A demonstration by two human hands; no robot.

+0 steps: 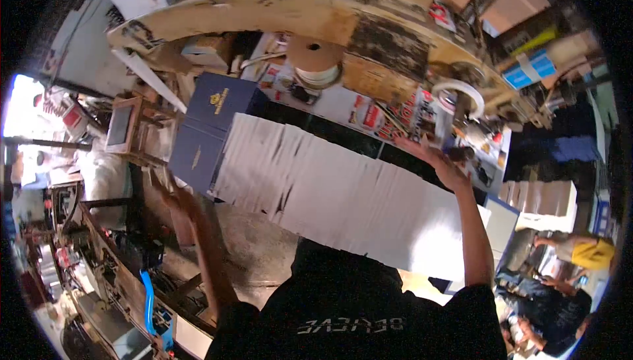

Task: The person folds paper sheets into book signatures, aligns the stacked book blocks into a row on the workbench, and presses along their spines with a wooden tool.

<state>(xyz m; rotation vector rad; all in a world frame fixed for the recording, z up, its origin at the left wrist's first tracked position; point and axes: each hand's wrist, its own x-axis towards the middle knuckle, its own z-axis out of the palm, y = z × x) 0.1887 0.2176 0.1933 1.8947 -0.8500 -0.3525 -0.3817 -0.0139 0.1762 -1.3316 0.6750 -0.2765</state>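
A long row of white paper-like pieces point(343, 188), packed edge to edge, stretches across the work surface in front of me. At its left end lies a dark blue hard cover point(210, 122) with a gold emblem and lettering. My left hand point(175, 202) is raised just below and left of the cover, fingers apart, holding nothing; it is slightly blurred. Over the far edge of the white row, toward its right end, my right hand point(440, 162) reaches with fingers stretched out. Whether it touches the row I cannot tell.
Behind the row stand a spool point(315, 57), a wooden block point(386, 50) and a white ring-shaped roll point(480, 96), on printed paper. White stacks point(544, 200) sit at right. Two people work at lower right, one with a yellow garment point(592, 254). A blue tube point(148, 300) is at lower left.
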